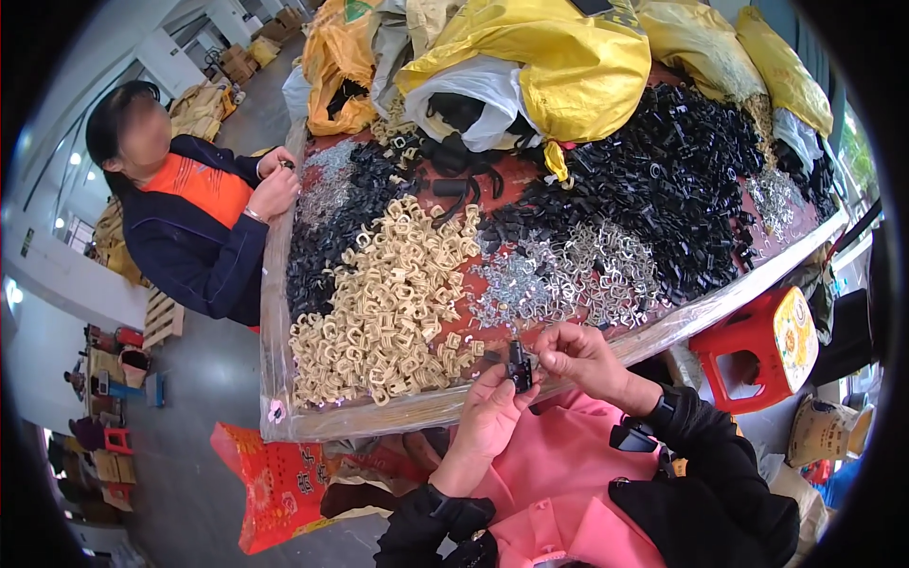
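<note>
My left hand (492,405) is closed on a small black plastic part (520,363), held upright between thumb and fingers at the table's front edge. Just right of it, my right hand (589,363) has its thumb and fingertips pinched together close against the part. Whatever lies between those fingertips is too small to make out. Beyond my hands lie a heap of silver bent metal hooks (611,270) and a scatter of tiny metal pieces (511,284). Left of these is a large pile of beige plastic clips (383,303).
A big heap of black plastic parts (653,189) covers the right side, below yellow sacks (587,85). At the left edge a co-worker (194,204) handles a small dark piece. A red stool (748,350) stands right; a red bag (275,483) lies below the table's wrapped rim (379,418).
</note>
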Tool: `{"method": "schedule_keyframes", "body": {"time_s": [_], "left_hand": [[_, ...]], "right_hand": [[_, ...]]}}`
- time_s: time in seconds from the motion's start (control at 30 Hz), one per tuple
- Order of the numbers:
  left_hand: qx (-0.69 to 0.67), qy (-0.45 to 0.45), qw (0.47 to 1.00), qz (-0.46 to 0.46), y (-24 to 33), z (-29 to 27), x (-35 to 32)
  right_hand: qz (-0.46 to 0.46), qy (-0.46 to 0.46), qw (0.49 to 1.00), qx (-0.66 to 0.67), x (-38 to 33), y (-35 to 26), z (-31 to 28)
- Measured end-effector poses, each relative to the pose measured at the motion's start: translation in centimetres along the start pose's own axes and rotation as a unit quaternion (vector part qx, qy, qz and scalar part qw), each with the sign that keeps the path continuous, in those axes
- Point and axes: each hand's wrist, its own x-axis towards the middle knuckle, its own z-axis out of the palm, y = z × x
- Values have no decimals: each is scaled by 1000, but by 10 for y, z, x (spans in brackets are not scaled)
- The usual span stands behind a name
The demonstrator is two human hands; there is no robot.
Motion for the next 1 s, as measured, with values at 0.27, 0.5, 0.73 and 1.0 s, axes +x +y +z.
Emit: {"method": "schedule_keyframes", "body": {"time_s": [0.27,0.5,0.73,1.0], "left_hand": [[-52,1,998,-48,3,-7,-6],[-75,21,994,-82,6,-6,-6],[-31,43,995,-90,6,-6,-8],[48,82,991,-100,6,-3,-11]], "right_hand": [[-19,-77,994,-81,-2,3,-4],[-31,-58,985,-158,-2,-5,0],[-186,-59,926,-322,4,-14,8],[-235,-48,893,-381,0,-11,6]]}}
